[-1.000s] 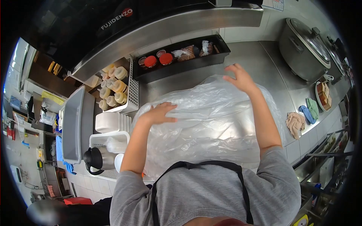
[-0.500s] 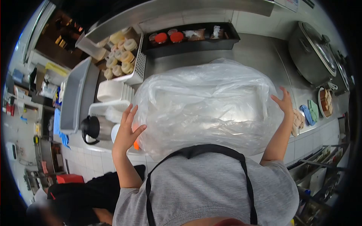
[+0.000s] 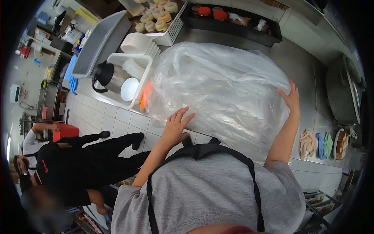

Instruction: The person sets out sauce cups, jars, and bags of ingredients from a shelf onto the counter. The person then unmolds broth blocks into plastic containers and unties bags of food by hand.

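A large clear plastic bag or sheet (image 3: 218,89) lies puffed and wrinkled over the steel counter in front of me. My left hand (image 3: 176,126) is at its near left edge, fingers spread, with nothing held. At the bag's right edge is my right hand (image 3: 290,95), its fingers apart and touching or very close to the plastic. What lies beneath the plastic cannot be made out. An orange object (image 3: 146,94) shows beside the left end of the bag.
White basket (image 3: 142,97) with a black-lidded jug (image 3: 111,77) and bowl at left; grey tub (image 3: 102,43) beyond. Sauce bottles (image 3: 157,17) and a black tray (image 3: 230,25) stand behind. Cloths (image 3: 308,144) and a cooker (image 3: 343,91) are right. Two people (image 3: 85,160) are at lower left.
The view has turned and shifted. The plastic now looks puffier and reaches further right. My left hand has moved from beside the white basket to the bag's near edge; my right hand is now against its right side.
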